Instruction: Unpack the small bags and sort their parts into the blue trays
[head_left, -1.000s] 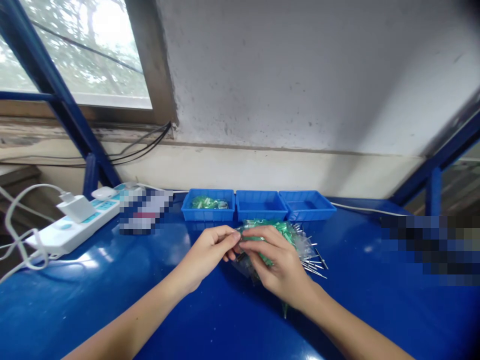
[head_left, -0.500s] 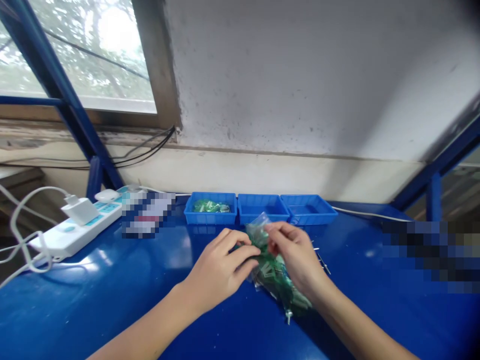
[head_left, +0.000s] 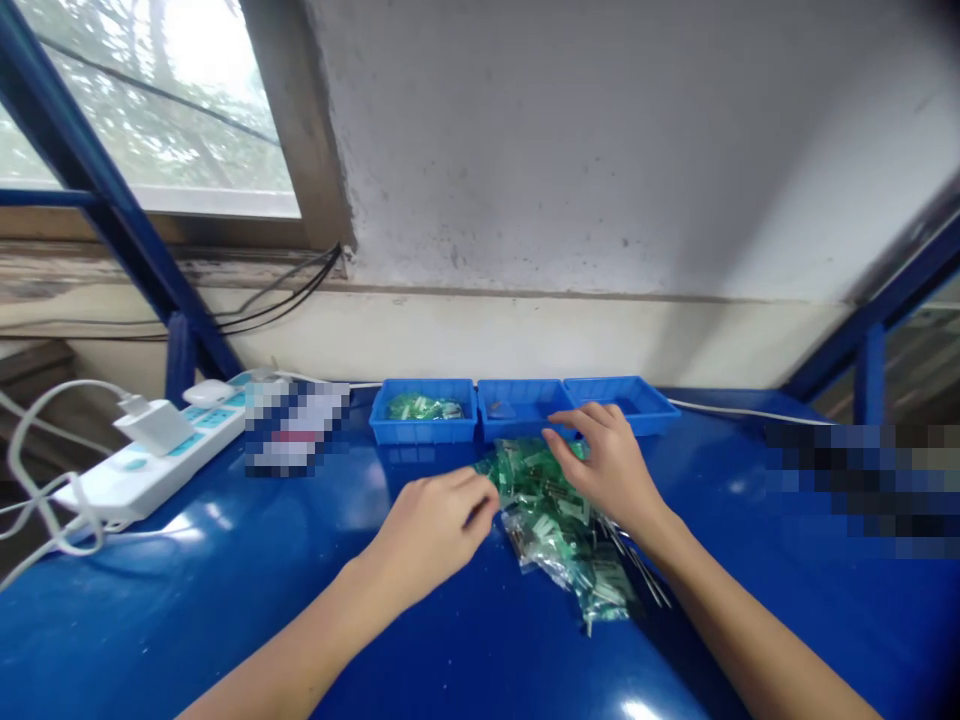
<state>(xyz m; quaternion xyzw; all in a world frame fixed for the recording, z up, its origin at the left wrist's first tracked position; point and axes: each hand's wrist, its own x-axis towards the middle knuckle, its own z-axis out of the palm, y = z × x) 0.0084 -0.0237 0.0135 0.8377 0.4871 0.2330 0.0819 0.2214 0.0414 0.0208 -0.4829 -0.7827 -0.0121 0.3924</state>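
Note:
A pile of small clear and green plastic bags [head_left: 536, 535] with metal parts inside lies on the blue table. My left hand [head_left: 442, 520] is at the pile's left edge, its fingers curled together; whatever they may hold is hidden. Over the back right of the pile, my right hand [head_left: 607, 460] is open, thumb and fingers apart, with nothing between them. It is close to the front of the middle blue bin [head_left: 525, 428], where a small clear bag [head_left: 501, 409] lies on the left. Thin metal rods [head_left: 645, 570] stick out beside the right wrist.
The left blue bin [head_left: 424, 432] holds green bags, and the right blue bin [head_left: 637, 422] stands beside the middle one. On the left are a white power strip [head_left: 150, 470] with a charger [head_left: 154, 427] and cables. A pixelated flat item [head_left: 300, 430] lies nearby.
The clear bag has left my right hand and a clear bag now lies in the middle bin. My right hand has moved right and opened. My left hand has shifted slightly left.

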